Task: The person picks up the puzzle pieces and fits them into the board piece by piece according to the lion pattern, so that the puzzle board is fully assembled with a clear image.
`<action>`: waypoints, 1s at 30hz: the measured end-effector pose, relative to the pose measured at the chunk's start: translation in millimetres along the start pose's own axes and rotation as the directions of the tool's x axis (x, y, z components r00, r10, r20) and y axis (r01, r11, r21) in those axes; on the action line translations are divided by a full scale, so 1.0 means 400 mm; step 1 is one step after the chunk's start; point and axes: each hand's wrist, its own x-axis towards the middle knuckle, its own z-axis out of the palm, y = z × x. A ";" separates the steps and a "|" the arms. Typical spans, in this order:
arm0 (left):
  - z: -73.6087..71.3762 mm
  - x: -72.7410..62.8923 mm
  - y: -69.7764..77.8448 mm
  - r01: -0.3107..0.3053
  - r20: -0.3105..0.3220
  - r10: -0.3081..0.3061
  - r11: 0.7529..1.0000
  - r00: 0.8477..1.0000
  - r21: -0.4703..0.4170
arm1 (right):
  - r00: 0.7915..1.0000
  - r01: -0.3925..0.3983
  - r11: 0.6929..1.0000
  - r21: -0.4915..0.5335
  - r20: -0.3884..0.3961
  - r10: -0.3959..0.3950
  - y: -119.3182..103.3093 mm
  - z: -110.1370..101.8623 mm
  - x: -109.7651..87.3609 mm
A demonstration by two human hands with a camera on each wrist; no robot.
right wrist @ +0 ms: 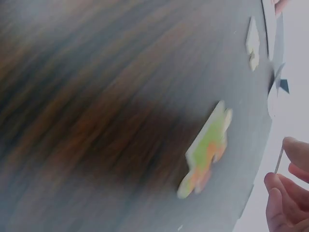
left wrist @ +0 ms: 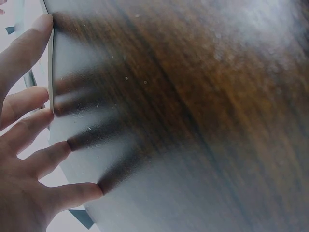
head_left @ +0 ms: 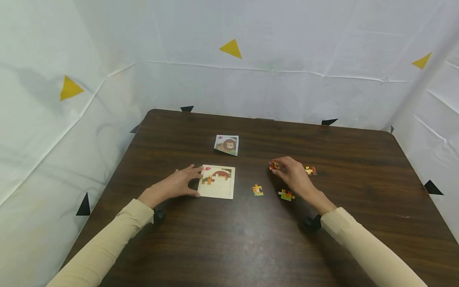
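My left hand [head_left: 179,182] rests with spread fingers at the left edge of a square puzzle board [head_left: 225,190], thumb and fingertips touching its rim. Some pieces [head_left: 208,180] lie fitted in the board's upper left, and a brown printed area shows along its top. Between thumb and fingers, my right hand [head_left: 295,174] pinches a red and orange puzzle piece [head_left: 273,165]; the right wrist view shows this piece edge-on as a thin line [right wrist: 279,160]. Below that hand lies a green and orange puzzle piece [head_left: 287,195], also large in the right wrist view.
A yellow and white puzzle piece [head_left: 257,190] lies right of the board. Another red and yellow piece [head_left: 310,170] is on the table [head_left: 229,247] beyond the right hand. Behind the board stands a small lion picture card [head_left: 227,145], slightly curled. White sheeting [head_left: 272,91] surrounds the table.
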 end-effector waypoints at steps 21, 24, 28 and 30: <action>0.005 0.004 -0.006 -0.023 -0.010 0.023 1.000 1.000 -0.003 | 0.994 -0.011 0.993 0.119 0.109 -0.002 -0.158 0.097 0.074; 0.004 0.004 -0.005 -0.020 -0.006 0.020 1.000 1.000 -0.006 | 0.993 -0.002 0.992 0.128 0.113 -0.013 -0.173 0.113 0.076; 0.002 0.003 -0.001 -0.012 0.000 0.012 1.000 1.000 -0.005 | 0.994 0.009 0.990 0.142 0.109 -0.025 -0.190 0.133 0.078; 0.001 0.003 0.000 -0.008 0.004 0.008 1.000 1.000 -0.004 | 0.994 0.013 0.988 0.151 0.109 -0.030 -0.200 0.143 0.079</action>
